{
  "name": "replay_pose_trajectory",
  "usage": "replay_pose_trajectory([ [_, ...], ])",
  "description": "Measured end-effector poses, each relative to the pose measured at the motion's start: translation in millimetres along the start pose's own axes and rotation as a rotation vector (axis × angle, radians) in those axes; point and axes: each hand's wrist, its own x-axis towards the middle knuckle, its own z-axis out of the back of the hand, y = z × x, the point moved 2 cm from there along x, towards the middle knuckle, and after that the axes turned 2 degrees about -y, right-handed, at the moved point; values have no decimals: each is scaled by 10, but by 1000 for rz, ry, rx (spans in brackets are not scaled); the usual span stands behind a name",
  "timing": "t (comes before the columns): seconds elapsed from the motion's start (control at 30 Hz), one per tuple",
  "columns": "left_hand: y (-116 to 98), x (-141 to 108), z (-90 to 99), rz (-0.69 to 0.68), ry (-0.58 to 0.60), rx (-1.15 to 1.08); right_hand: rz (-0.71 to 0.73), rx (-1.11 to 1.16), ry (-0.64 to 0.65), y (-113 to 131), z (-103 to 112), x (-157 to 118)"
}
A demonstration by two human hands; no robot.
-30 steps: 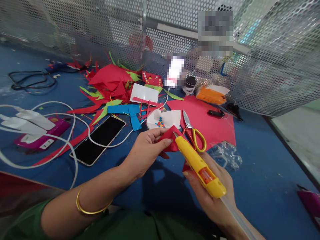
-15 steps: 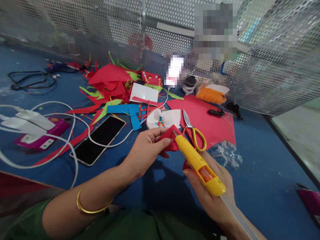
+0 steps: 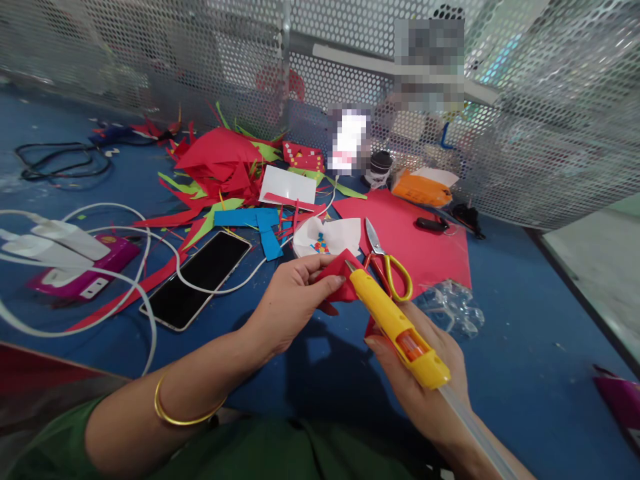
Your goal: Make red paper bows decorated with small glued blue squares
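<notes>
My left hand (image 3: 295, 300) pinches a folded piece of red paper (image 3: 336, 272) between thumb and fingers. My right hand (image 3: 425, 373) is wrapped round a yellow glue gun (image 3: 395, 323), and a clear glue stick (image 3: 475, 427) comes out of its rear. The gun's metal nozzle is at the upper right part of the red piece; whether it touches cannot be told. Scissors (image 3: 395, 270) with yellow and red handles lie just beyond the gun. White paper (image 3: 345, 235) with small coloured bits sits behind the red piece.
A black phone (image 3: 200, 280) lies at the left under a white cable (image 3: 170, 247), near a purple power strip (image 3: 85, 267). Red and green scraps (image 3: 220, 160) are piled behind. A red sheet (image 3: 400, 233) and crumpled clear plastic (image 3: 453, 308) lie at the right. Perforated metal mesh (image 3: 175, 60) borders the back.
</notes>
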Motion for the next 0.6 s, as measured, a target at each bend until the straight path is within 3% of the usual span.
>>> replay_pose_trajectory([
  [0.6,-3,-11,4,-10,8,-9,-1,-18,-11,13,8,8],
])
